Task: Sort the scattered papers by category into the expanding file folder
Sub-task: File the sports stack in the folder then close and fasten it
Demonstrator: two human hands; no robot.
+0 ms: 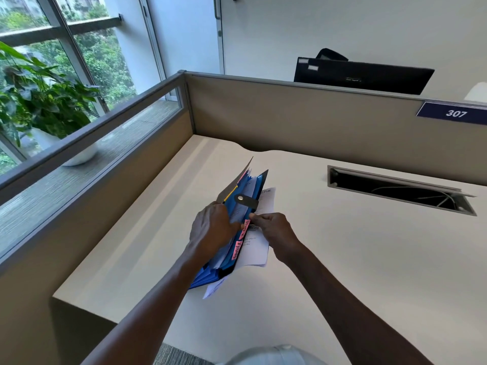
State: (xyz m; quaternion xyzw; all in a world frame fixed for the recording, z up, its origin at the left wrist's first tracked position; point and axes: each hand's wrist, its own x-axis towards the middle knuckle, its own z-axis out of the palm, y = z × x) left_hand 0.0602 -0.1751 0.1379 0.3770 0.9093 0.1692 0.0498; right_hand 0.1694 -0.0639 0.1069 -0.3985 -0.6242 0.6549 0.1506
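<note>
A blue expanding file folder [251, 189] stands open on the cream desk [342, 259], with pink label tabs [244, 230] along its dividers and a dark strap with a metal snap across the top. My left hand [210, 227] reaches into the folder and spreads its pockets with the fingers. My right hand [274, 230] pinches the edge of a white paper [254, 250] at the folder's right side. More white sheets [267, 200] lie under and behind the folder. Another sheet [214, 287] sticks out at its near end.
Tan cubicle partitions [290, 117] close the desk at the back and left. A cable slot [395, 189] is cut into the desk at the right. A plate marked 307 [454, 113] hangs on the back panel. A potted plant [39, 101] stands beyond the left partition.
</note>
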